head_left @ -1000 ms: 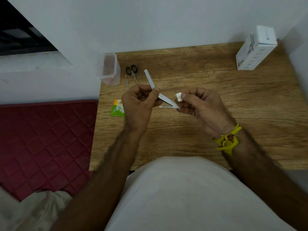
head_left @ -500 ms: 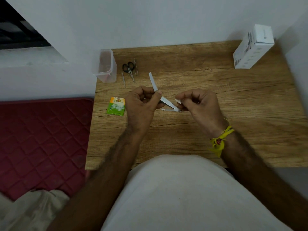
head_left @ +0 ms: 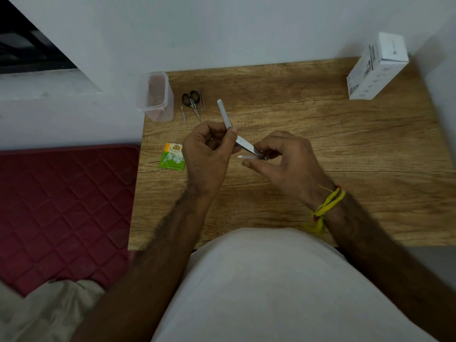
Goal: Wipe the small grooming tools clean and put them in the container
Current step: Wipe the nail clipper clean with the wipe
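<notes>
Your left hand point(head_left: 207, 154) is curled round a folding grooming tool point(head_left: 243, 144), thumb pressed on its upper leaf where the pale handle sticks out toward 11 o'clock. Your right hand point(head_left: 288, 164) pinches the tool's other end, where the two metal leaves meet at a small hinge; whether a wipe sits between those fingertips you cannot tell, since they cover the spot. A second, shorter leaf points back toward your left hand, just below the first.

So the tool's long axis runs from 11 o'clock down to 4 o'clock, bridging both hands above the wooden table point(head_left: 320, 144). Judged from this, you are mid-wipe on this piece.

Out from the hands, the clear plastic container point(head_left: 155, 97) stands at 10 o'clock from your left hand, at the table's far left corner. Your left hand is the nearer one, and the handle end already points roughly that way, so that hand is better placed to drop it in. Between hand and container lie the black-handled scissors point(head_left: 191, 99), tweezers point(head_left: 202, 98) just to their right, and a thin metal pick point(head_left: 183, 117), all not yet in the container. A green sachet point(head_left: 174, 156) lies just beside your left hand at 9 o'clock. A white box point(head_left: 377, 67) sits well apart at 2 o'clock.
</notes>
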Tool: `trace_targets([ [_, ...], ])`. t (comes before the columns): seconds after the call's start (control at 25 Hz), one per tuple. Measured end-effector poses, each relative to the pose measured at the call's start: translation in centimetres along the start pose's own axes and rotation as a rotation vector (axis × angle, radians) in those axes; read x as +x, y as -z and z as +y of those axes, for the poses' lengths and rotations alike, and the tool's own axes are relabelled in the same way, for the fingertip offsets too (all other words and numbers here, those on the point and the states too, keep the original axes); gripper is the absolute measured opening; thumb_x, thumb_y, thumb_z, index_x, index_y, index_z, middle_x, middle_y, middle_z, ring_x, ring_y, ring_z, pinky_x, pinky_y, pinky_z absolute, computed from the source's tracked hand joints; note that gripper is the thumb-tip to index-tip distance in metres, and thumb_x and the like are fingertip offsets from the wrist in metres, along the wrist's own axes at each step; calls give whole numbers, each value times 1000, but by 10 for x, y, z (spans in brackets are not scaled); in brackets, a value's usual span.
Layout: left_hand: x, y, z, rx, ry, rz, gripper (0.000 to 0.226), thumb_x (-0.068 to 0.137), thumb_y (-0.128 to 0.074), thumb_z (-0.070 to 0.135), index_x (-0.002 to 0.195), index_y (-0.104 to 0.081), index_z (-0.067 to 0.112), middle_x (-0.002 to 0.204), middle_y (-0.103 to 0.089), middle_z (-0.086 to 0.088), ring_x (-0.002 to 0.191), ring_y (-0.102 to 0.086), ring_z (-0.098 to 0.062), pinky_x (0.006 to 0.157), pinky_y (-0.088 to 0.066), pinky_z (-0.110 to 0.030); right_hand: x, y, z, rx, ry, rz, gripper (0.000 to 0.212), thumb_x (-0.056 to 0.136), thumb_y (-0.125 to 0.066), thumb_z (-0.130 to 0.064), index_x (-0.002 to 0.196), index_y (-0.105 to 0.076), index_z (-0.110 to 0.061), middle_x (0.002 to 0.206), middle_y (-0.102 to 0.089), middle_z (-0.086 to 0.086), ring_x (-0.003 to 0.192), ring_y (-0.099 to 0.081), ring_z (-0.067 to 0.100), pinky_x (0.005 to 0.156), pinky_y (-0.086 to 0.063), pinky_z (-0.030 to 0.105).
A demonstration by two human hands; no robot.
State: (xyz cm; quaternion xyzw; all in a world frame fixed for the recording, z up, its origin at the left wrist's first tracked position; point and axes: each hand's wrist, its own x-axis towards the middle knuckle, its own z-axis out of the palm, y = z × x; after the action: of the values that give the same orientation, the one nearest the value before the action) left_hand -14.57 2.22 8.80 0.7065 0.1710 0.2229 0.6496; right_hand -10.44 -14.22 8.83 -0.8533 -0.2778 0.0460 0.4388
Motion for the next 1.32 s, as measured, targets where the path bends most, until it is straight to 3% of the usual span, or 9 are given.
trace_targets([
  [0.16,-6,-2,-2,-5,-45,11,8,90,-72,1,91,-68,-5,84,-73,-17,73,-75,-22,63,-61,-31,-2,-3,-5,-20,45,44,45,86,-67,-54,90,-76,-10,80,-68,1,77,-61,18,68,-52,45],
  [0.32,-7,-4,-1,-20,-4,62,10,89,-71,0,91,-67,-9,85,-73,-15,72,-75,-19,60,-60,-28,-1,-3,-5,-98,125,73,39,94,-63,-43,92,-76,-6,80,-67,3,75,-60,20,67,-51,44],
  [0.68,-10,-7,-2,-121,19,10,6,94,-65,2,93,-65,-4,88,-72,-18,81,-75,-29,69,-63,-36,-2,-8,6,-130,163,192,21,96,-66,-24,92,-76,-6,78,-67,5,73,-60,21,66,-51,43],
  [0.76,-10,-7,-4,-114,14,6,7,95,-65,2,94,-65,-5,90,-71,-22,82,-75,-30,69,-63,-37,-2,-9,3,-27,66,174,18,94,-71,-25,93,-78,-8,78,-69,4,72,-62,19,67,-53,41],
  [0.88,-7,-5,-4,-153,24,7,11,95,-64,3,96,-64,-8,94,-70,-26,84,-75,-30,71,-63,-37,3,-1,0,392,-283,34,16,91,-76,-24,90,-79,-8,77,-74,13,68,-66,24,69,-58,38],
  [0.96,-4,-5,0,-191,32,-16,10,98,-61,5,97,-63,-5,97,-70,-25,86,-75,-28,72,-62,-35,4,4,0,591,-419,-35,11,90,-75,-19,86,-79,-8,79,-75,14,66,-65,20,69,-58,34],
  [1.12,3,3,0,-303,135,-168,23,106,-44,15,103,-64,4,110,-72,-15,93,-73,-25,75,-61,-33,3,7,-5,714,-504,-36,13,90,-73,-14,83,-77,-4,74,-72,11,62,-62,15,62,-55,25],
  [1.32,11,14,-5,-357,90,-288,32,95,-57,21,117,-65,0,107,-73,-5,99,-70,-24,77,-59,-33,6,13,-10,757,-543,-95,15,86,-75,-19,77,-77,-6,72,-72,10,62,-62,16,59,-53,23],
])
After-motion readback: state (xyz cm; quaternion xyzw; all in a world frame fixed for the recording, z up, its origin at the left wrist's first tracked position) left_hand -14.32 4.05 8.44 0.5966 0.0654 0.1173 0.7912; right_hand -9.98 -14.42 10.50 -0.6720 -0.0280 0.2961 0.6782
